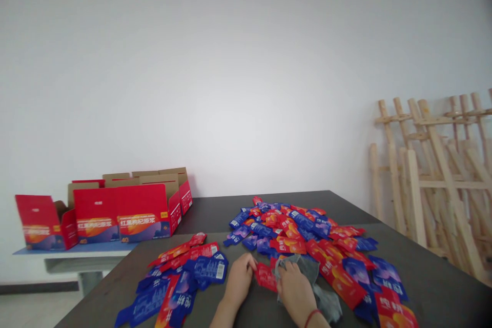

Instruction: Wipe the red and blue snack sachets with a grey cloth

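My left hand (pixel 240 281) pinches the left end of a red sachet (pixel 266 277) just above the dark table. Bunched in the fingers of my right hand (pixel 295 289) is a grey cloth (pixel 325 303), pressed against the sachet's right end. Part of that sachet is hidden under the cloth and fingers. To the left lies a loose group of red and blue sachets (pixel 209 269). A larger heap of red and blue sachets (pixel 286 225) spreads beyond my hands and down the right side, close to the cloth.
Open red cartons (pixel 144 210) with printed fronts stand at the left on a low blue-topped surface (pixel 92 247). The dark table (pixel 215 210) reaches back to a white wall. Wooden easel-like frames (pixel 434 174) lean at the right, beyond the table's edge.
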Demonstrator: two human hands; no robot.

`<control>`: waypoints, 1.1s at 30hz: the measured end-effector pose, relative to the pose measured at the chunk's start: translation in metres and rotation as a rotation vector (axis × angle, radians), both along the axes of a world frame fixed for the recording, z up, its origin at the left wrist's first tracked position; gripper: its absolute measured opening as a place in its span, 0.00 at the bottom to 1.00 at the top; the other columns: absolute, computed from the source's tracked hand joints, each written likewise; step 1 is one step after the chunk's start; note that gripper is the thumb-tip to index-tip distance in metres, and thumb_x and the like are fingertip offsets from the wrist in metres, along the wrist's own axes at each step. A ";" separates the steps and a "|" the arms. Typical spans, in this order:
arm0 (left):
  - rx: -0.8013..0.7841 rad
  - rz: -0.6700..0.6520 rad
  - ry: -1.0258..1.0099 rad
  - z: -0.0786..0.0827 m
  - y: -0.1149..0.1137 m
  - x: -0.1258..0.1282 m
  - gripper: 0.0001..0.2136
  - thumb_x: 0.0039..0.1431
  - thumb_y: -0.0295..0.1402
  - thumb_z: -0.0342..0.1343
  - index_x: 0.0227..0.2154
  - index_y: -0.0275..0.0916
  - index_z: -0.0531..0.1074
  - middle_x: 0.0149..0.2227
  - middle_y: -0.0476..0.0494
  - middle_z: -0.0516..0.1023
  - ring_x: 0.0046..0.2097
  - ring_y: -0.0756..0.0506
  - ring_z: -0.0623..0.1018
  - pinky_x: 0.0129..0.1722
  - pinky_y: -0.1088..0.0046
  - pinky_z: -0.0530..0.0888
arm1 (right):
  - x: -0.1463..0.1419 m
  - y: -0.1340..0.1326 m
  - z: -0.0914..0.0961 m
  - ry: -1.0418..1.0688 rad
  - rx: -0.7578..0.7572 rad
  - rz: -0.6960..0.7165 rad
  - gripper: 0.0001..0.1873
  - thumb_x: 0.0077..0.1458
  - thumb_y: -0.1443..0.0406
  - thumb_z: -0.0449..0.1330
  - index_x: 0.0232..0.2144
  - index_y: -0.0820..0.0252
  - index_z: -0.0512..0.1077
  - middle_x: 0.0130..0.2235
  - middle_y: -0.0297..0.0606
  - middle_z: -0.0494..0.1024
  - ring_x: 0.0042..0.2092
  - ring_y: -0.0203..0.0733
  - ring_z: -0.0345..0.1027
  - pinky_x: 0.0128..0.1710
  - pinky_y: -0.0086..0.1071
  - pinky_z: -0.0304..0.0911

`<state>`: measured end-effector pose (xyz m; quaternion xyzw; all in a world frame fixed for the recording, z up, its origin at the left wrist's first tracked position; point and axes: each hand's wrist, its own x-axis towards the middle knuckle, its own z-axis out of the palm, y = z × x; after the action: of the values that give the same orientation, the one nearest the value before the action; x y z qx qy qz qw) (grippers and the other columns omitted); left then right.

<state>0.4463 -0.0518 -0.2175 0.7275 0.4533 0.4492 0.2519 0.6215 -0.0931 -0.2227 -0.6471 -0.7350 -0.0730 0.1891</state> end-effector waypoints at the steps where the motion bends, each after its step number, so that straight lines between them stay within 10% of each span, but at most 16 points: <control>1: -0.029 0.015 -0.030 0.000 0.001 0.000 0.08 0.44 0.22 0.42 0.20 0.40 0.63 0.30 0.48 0.74 0.34 0.48 0.74 0.36 0.75 0.67 | 0.009 -0.001 0.000 -0.003 -0.006 -0.010 0.17 0.51 0.72 0.50 0.41 0.60 0.73 0.46 0.45 0.73 0.48 0.46 0.64 0.43 0.34 0.60; 10: -0.215 0.030 -0.150 -0.012 0.009 0.008 0.07 0.45 0.23 0.41 0.21 0.40 0.61 0.36 0.46 0.77 0.26 0.50 0.73 0.24 0.77 0.66 | 0.006 -0.020 0.026 0.130 0.049 0.042 0.18 0.54 0.70 0.48 0.44 0.59 0.72 0.46 0.43 0.72 0.50 0.46 0.63 0.49 0.35 0.57; 16: -0.079 -0.004 -0.089 -0.008 0.004 0.005 0.07 0.44 0.24 0.43 0.19 0.41 0.62 0.34 0.46 0.78 0.38 0.48 0.76 0.40 0.73 0.69 | -0.042 -0.027 0.006 0.115 -0.020 0.174 0.26 0.48 0.73 0.52 0.50 0.53 0.69 0.50 0.40 0.70 0.50 0.48 0.63 0.46 0.37 0.60; 23: -0.121 0.225 -0.184 0.006 0.007 -0.006 0.06 0.48 0.26 0.42 0.22 0.41 0.61 0.44 0.44 0.77 0.42 0.45 0.77 0.35 0.71 0.73 | -0.012 -0.013 -0.003 0.136 -0.030 0.093 0.24 0.49 0.73 0.49 0.47 0.57 0.71 0.50 0.44 0.71 0.52 0.47 0.62 0.48 0.36 0.60; 27: -0.239 0.349 -0.394 0.021 0.018 -0.035 0.04 0.51 0.29 0.41 0.25 0.41 0.60 0.43 0.44 0.77 0.32 0.46 0.79 0.25 0.72 0.72 | -0.005 -0.011 -0.005 0.150 -0.030 0.079 0.21 0.49 0.72 0.49 0.43 0.56 0.73 0.48 0.43 0.72 0.51 0.46 0.63 0.49 0.34 0.58; 33: 0.113 0.670 -0.070 0.053 0.016 -0.116 0.05 0.52 0.31 0.43 0.25 0.42 0.63 0.40 0.44 0.78 0.45 0.44 0.76 0.45 0.68 0.70 | -0.008 -0.013 -0.007 0.172 0.005 0.106 0.20 0.49 0.71 0.48 0.42 0.56 0.74 0.47 0.43 0.72 0.51 0.46 0.63 0.50 0.35 0.58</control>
<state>0.3302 -0.0354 -0.1650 0.5353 0.6324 0.5561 0.0650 0.6136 -0.1066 -0.2299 -0.6107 -0.7491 -0.0090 0.2566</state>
